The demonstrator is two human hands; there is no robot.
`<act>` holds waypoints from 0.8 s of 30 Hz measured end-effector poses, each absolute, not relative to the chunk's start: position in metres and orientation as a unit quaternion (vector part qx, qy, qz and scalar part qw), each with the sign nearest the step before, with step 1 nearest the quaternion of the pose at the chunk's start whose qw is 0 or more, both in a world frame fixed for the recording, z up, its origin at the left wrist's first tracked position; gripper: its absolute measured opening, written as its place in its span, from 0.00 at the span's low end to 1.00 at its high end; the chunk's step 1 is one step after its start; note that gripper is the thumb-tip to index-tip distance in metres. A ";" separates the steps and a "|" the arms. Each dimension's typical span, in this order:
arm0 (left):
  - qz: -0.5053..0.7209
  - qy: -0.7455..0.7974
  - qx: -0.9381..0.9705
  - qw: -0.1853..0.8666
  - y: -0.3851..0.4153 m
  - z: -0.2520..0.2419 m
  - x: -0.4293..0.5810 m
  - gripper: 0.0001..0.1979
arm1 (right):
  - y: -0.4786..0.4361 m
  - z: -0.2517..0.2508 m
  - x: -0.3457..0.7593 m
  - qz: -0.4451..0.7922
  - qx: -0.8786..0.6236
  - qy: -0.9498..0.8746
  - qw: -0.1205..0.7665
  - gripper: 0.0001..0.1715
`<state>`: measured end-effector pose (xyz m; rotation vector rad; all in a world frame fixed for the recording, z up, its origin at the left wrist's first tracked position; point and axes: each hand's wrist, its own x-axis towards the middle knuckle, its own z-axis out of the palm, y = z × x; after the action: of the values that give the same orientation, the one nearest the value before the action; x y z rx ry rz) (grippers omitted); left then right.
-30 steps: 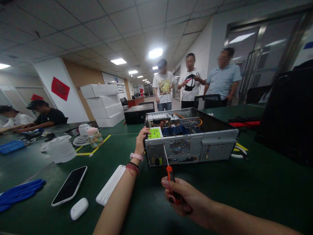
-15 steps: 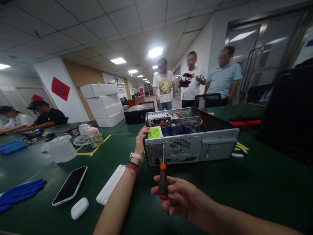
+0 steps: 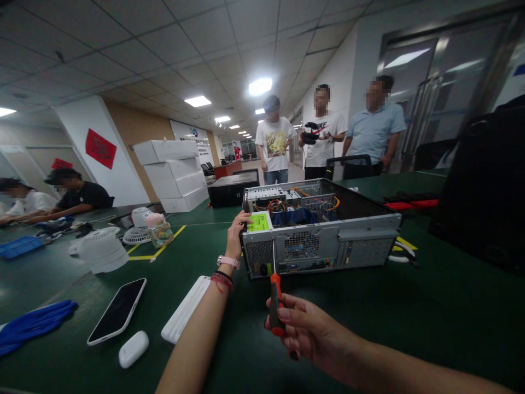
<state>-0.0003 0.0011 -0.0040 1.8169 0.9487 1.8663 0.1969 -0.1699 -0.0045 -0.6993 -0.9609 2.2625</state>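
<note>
An uncovered computer case [image 3: 361, 249] lies on its side with its back panel facing me. Over its near left corner my left hand [image 3: 237, 232] is closed, fingers curled beside the power supply [image 3: 260, 221], which bears a bright green label. In my right hand [image 3: 303, 328], closed around the handle, is a screwdriver [image 3: 276, 306] with an orange and dark grip. Its shaft points up and away, with the tip against the back panel near the power supply's right edge, too fine to make out exactly. Cables show inside the case.
On the green table [image 3: 328, 334], a phone [image 3: 118, 311], a white earbud case [image 3: 134, 349], a white slab [image 3: 186, 309] and blue gloves [image 3: 36, 323] lie left. White fans [image 3: 102, 249] stand beyond. Several people are farther off. A large black object [image 3: 484, 186] rises at right.
My right hand's fingers have shifted around the screwdriver handle, and the handle has moved slightly right and tilted. My left hand and the computer case have stayed put.
</note>
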 end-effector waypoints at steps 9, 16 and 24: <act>0.661 0.336 0.648 0.176 0.000 -0.004 0.001 0.14 | -0.171 -0.002 0.199 0.844 -0.261 -0.382 0.273 0.23; 0.664 0.332 0.644 0.184 0.000 -0.003 0.001 0.14 | -0.168 -0.002 0.200 0.844 -0.268 -0.385 0.259 0.23; 0.663 0.336 0.642 0.189 0.000 -0.002 0.001 0.13 | -0.165 0.000 0.203 0.830 -0.266 -0.417 0.258 0.23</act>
<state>0.0014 -0.0004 -0.0019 1.8054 0.9441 1.8646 0.2026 -0.1654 -0.0005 -0.7201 -1.1297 2.2517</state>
